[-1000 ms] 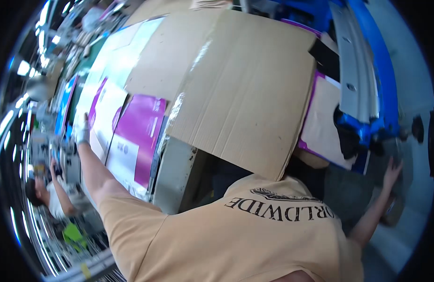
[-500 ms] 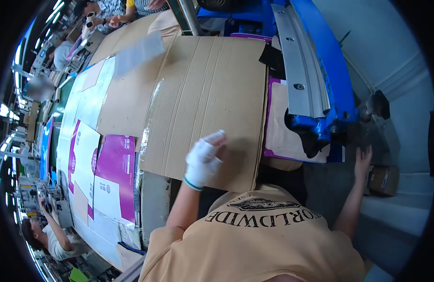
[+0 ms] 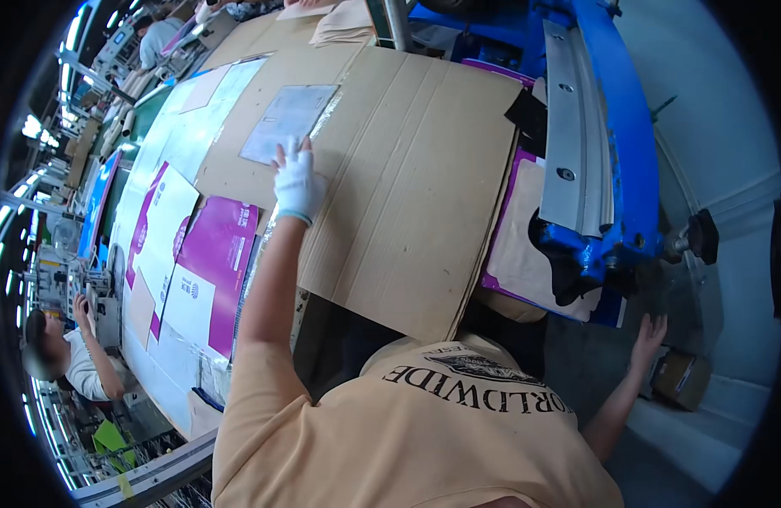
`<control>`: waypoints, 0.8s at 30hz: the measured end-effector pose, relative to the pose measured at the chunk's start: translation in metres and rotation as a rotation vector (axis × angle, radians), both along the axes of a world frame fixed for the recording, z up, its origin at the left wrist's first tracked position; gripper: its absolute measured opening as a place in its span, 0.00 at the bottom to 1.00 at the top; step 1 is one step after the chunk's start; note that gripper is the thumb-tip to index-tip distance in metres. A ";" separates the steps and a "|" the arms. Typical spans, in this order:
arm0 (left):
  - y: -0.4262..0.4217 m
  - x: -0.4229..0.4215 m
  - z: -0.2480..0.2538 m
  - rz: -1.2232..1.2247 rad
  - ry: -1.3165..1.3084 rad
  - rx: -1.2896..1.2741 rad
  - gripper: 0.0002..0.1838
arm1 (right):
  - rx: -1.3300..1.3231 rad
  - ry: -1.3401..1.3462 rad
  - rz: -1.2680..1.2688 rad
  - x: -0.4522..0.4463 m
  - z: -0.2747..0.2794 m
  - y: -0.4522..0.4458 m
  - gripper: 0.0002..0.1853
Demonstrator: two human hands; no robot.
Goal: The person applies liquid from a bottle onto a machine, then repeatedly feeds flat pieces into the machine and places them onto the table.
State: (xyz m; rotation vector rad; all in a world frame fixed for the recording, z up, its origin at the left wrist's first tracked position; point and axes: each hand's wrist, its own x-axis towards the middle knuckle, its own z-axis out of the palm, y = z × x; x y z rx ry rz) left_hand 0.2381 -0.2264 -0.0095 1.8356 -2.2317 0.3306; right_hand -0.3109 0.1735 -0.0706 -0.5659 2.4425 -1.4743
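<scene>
My left hand (image 3: 299, 184), in a white glove with bare fingertips, reaches over the cardboard with its fingers stretched out. Those fingertips overlap the near edge of a thin translucent sheet (image 3: 287, 123) lying flat; whether they touch it I cannot tell. Beneath the hand spreads a large corrugated cardboard sheet (image 3: 407, 186). My bare right hand (image 3: 650, 335) hangs open and holds nothing, below the blue machine (image 3: 632, 127) on the right. A beige fabric piece (image 3: 522, 229) rests on a purple-edged board beside the machine's metal bar.
Purple and white printed cardboard pieces (image 3: 209, 271) cover the table to the left. Beige fabric pieces (image 3: 344, 21) lie at the far end. A small brown box (image 3: 681, 379) stands low at right. Another person (image 3: 90, 351) works at the left.
The translucent sheet, blurred in motion before, now lies flat on the cardboard. My left hand has moved forward and left to its edge. The view has shifted; my right hand stays low at right.
</scene>
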 end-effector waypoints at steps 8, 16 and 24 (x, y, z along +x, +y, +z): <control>-0.054 0.049 0.018 0.210 -0.511 0.215 0.35 | 0.016 0.047 0.009 -0.005 0.005 0.001 0.33; -0.065 0.065 0.012 -0.060 -0.410 0.277 0.34 | 0.016 0.132 0.017 -0.006 0.011 0.007 0.33; -0.079 0.074 0.003 -0.047 -0.064 0.017 0.27 | 0.031 0.164 0.009 0.008 0.036 -0.005 0.32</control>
